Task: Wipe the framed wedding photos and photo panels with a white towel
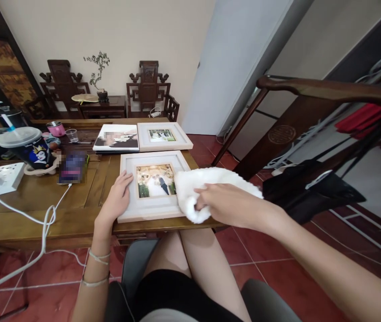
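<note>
Two hands at a framed photo on the wooden desk point(76, 214).

The left hand point(118, 197) lies flat on the left border of the pale picture frame point(150, 214), fingers spread apart and not closed on anything. The right hand point(225, 203) has its grip clamped on a fluffy white cloth point(207, 181), which rests on the right edge of the frame. The frame lies flat near the front edge of the desk. A second frame point(163, 136) and a photo print point(116, 137) lie just behind it; a lidded cup point(29, 150) stands to the left.

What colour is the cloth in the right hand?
The cloth is white and fluffy, as the head view shows; the right hand grips it.
</note>
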Demonstrator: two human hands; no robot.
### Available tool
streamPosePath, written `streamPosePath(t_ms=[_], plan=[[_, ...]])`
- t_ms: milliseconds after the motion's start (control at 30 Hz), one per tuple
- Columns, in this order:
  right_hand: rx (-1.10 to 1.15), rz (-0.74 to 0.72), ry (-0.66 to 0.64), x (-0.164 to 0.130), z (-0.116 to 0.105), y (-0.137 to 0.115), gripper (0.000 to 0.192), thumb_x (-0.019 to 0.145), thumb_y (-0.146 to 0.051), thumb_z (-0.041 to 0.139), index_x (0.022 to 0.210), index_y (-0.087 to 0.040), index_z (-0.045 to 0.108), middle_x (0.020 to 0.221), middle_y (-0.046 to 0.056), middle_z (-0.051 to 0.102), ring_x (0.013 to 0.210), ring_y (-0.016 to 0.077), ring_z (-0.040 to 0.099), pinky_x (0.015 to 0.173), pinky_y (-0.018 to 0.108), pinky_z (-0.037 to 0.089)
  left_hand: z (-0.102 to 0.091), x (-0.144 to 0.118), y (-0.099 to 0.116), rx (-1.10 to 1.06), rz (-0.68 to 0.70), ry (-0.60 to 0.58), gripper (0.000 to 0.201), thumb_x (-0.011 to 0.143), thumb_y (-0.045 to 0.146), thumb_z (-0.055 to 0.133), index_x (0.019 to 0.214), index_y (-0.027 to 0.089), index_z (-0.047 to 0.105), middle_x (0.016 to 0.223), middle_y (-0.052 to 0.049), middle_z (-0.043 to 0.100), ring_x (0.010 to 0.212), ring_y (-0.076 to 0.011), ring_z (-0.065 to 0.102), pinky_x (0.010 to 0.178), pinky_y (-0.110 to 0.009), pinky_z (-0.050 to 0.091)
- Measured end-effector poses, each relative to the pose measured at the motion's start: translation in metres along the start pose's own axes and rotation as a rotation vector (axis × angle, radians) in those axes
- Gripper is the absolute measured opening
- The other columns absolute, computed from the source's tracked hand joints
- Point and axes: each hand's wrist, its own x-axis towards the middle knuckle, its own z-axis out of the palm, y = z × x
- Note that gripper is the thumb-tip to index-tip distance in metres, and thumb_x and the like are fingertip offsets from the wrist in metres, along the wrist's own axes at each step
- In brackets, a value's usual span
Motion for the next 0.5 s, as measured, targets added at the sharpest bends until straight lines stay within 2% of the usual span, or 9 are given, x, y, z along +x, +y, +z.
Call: streamPosePath(t_ms=[100,200,367,500], plan=[[-0.040,0.112,0.025,0.001,0.003,0.009,0.053,0.066,0.004,0.042,0.097,-0.022,0.076,0.118,0.008,0.068,0.112,0.0302,0.059,0.085,0.037,0.046,0.000,0.000,-0.002,0.020,0.015,-0.026,0.046,0.085,0.013,0.033,0.123,0.006,0.059,0.136,-0.014,0.054,0.139,-0.0248,0.033,0.115,-0.047,0.028],[-0.086,0.168,0.046,0.018,0.005,0.016,0.051,0.067,0.002,0.043,0.099,-0.022,0.075,0.132,0.008,0.058,0.116,0.0309,0.057,0.092,0.042,0.045,0.001,0.000,-0.004,0.027,0.028,-0.024,0.046,0.085,0.012,0.033,0.123,0.008,0.060,0.136,-0.013,0.055,0.138,-0.0246,0.034,0.115,-0.049,0.028],[-0.112,0.159,0.168,0.061,0.010,0.045,0.050,0.072,0.002,0.043,0.106,-0.020,0.072,0.133,0.011,0.057,0.133,0.0259,0.041,0.111,0.045,0.027,0.002,0.000,-0.007,0.015,0.032,-0.008,0.045,0.085,0.012,0.034,0.121,0.009,0.061,0.135,-0.013,0.055,0.138,-0.0246,0.034,0.114,-0.050,0.029],[-0.145,0.117,0.303,0.097,0.008,0.056,0.047,0.077,0.001,0.042,0.109,-0.017,0.070,0.134,0.013,0.055,0.133,0.0277,0.039,0.109,0.047,0.028,0.001,-0.001,-0.004,-0.021,0.005,0.006,0.045,0.084,0.011,0.035,0.121,0.012,0.061,0.135,-0.012,0.056,0.138,-0.0239,0.035,0.114,-0.050,0.029]])
